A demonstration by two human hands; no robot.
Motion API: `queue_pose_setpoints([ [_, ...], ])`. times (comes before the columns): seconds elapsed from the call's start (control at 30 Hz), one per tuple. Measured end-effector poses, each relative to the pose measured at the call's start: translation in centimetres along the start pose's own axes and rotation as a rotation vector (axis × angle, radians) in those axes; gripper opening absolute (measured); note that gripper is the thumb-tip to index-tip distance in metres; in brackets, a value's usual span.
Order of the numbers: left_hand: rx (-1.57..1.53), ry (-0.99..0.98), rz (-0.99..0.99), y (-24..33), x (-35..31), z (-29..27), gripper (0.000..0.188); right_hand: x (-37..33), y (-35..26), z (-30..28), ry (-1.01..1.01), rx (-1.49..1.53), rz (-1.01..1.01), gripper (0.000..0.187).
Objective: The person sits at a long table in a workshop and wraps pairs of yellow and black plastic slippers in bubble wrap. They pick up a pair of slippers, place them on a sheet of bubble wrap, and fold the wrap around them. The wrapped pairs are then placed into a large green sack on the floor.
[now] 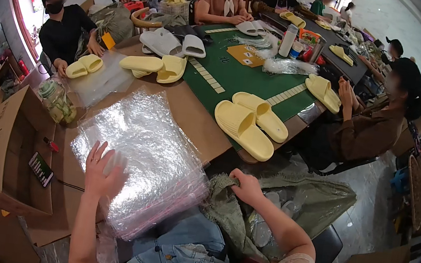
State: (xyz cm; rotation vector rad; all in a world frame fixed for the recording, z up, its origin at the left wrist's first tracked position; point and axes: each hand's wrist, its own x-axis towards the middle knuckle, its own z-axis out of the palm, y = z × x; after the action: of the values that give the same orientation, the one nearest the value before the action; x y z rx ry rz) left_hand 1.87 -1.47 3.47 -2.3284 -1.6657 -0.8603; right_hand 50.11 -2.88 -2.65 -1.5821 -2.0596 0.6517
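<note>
The thumb side of the left hand [105, 173] smears into a blur. I can't see the right hand's fingertips [237, 174]; they curl out of sight at the rim of the green sack [227, 206], whose sides partly hide the pale things [263, 231] inside. Lines on the phone [41, 168] are too small to read. The upper edge cuts off the head of the person in the rust top [223, 1].

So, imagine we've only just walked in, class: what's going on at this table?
The person's left hand is spread on or just above a stack of shiny, clear plastic sheets or bags. Their right hand grips the rim of an olive-green woven sack. Ahead, a pair of pale yellow ridged slippers lies on the green-topped table. At the left, a co-worker in black has both hands near another yellow pair.
</note>
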Motion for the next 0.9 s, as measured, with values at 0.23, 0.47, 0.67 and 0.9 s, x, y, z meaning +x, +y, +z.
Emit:
queue_pose_setpoints([
  [0.23,-0.56,-0.393,0.172,19.1,4.0,0.0,0.079,0.2,-2.7,0.7,0.037,0.225,0.042,0.032],
  [0.47,-0.392,-0.483,0.337,22.0,4.6,9.2,0.086,0.3,-1.2,0.6,0.112,0.649,0.152,0.02],
  [0.67,-0.207,-0.414,0.266,16.3,6.8,7.1,0.068,0.6,1.3,-0.2,0.281,0.557,0.073,0.02],
  [0.9,-0.081,-0.348,0.153,11.5,7.3,5.6,0.076,6.0,-1.5,-7.5,0.618,0.006,-0.089,0.04],
])
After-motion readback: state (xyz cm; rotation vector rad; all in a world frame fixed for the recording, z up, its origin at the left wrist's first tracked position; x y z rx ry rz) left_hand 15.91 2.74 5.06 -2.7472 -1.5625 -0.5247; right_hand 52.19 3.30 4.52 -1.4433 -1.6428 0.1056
